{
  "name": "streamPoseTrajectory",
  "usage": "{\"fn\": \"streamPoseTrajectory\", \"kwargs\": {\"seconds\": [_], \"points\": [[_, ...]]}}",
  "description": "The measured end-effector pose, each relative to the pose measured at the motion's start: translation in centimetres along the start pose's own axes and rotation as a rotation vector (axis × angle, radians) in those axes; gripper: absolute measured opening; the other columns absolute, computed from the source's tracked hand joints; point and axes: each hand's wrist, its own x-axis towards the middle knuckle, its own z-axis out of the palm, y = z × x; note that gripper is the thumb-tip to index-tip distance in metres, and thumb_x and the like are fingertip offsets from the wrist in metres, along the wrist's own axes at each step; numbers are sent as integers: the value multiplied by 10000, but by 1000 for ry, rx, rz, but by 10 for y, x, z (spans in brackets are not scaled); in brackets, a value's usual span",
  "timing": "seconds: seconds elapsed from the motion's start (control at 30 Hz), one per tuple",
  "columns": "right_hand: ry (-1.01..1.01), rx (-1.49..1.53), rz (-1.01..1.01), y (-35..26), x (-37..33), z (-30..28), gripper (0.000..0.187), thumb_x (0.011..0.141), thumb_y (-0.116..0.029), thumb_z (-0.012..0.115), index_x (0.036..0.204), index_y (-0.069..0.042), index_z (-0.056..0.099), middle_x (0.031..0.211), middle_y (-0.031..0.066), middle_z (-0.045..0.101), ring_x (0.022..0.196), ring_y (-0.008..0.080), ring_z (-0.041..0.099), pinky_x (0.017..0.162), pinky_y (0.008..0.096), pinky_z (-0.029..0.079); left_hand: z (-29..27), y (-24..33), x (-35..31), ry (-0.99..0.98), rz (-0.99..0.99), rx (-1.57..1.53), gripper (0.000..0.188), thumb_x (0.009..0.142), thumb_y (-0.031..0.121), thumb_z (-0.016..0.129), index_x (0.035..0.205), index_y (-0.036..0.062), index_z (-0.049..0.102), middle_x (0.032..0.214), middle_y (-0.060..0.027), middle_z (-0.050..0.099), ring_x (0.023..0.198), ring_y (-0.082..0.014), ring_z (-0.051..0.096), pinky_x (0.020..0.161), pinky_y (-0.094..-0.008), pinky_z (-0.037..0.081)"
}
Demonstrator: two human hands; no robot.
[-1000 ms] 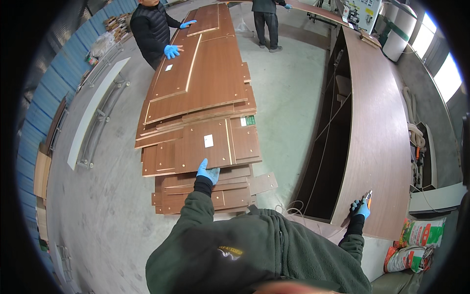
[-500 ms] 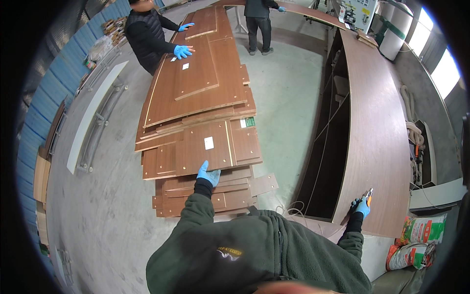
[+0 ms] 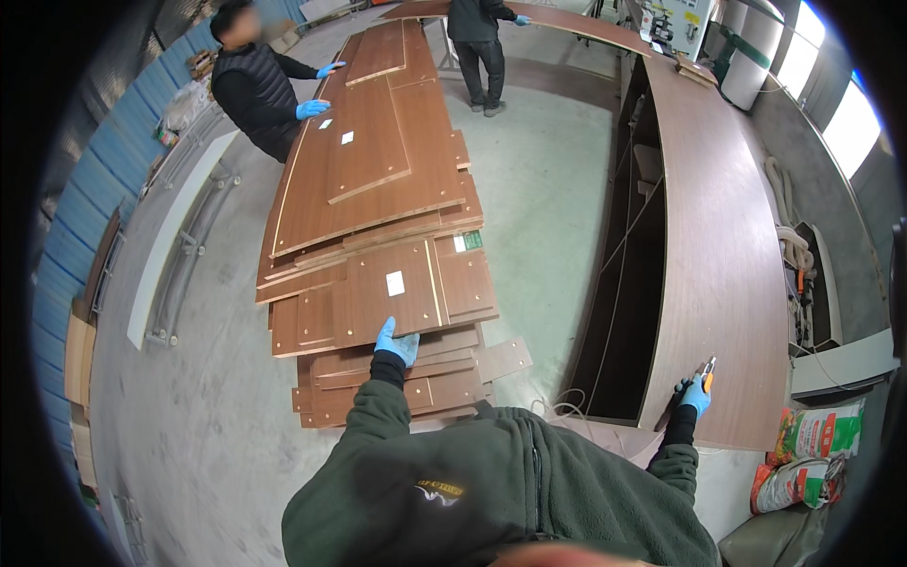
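Note:
My left hand (image 3: 397, 344), in a blue glove, grips the near edge of a brown wood panel (image 3: 370, 293) that bears a white label (image 3: 395, 283). That panel lies in a stack of similar boards (image 3: 368, 227) running away from me. My right hand (image 3: 694, 394), gloved in blue with dark fingertips, is closed around orange-handled pliers (image 3: 708, 380), their metal tip pointing away from me. It rests by the near end of a long brown cabinet (image 3: 723, 283). Beneath the gripped panel, lower boards (image 3: 416, 387) stick out toward me.
One person (image 3: 260, 85) stands at the stack's left side, gloved hands on the boards; another (image 3: 480, 52) stands at the far end. A white-topped rack (image 3: 184, 231) is on the left. A loose cable (image 3: 567, 404) and printed bags (image 3: 801, 484) lie near me.
The person at the left stands more upright, with hands drawn back toward the boards' left edge. The far person has turned slightly. My hands keep their hold on the panel and the pliers.

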Motion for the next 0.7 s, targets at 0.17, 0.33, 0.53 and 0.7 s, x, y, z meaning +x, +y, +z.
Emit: {"fn": "streamPoseTrajectory", "kwargs": {"seconds": [0.17,0.33,0.53,0.7], "points": [[0,-5,3,-2,-3,1,120,1005,-204,602,967,-93,574,690,51,602,487,167,576,424,299,461,0,0,0,-30,3,19,488,879,383,814,1217,89,620,1242,-168,661,1065,-342,621,895,-471,553],[14,-17,-33,-3,-5,3,129,1002,-191,603,958,-74,571,690,53,600,487,166,572,428,301,468,2,2,2,11,-22,-7,488,876,384,817,1219,97,620,1246,-159,662,1066,-340,620,901,-472,551],[31,-47,-48,-2,-6,4,135,998,-194,609,966,-67,575,690,53,597,487,163,562,437,298,469,1,0,0,-16,5,11,534,860,378,833,1244,87,602,1263,-173,646,1057,-346,619,884,-483,555],[40,-47,-53,-1,-6,5,133,997,-195,606,974,-68,576,686,47,588,484,158,551,442,303,468,0,1,3,18,-6,-7,489,865,368,829,1222,106,622,1219,-173,671,1030,-346,629,845,-480,558]]}}
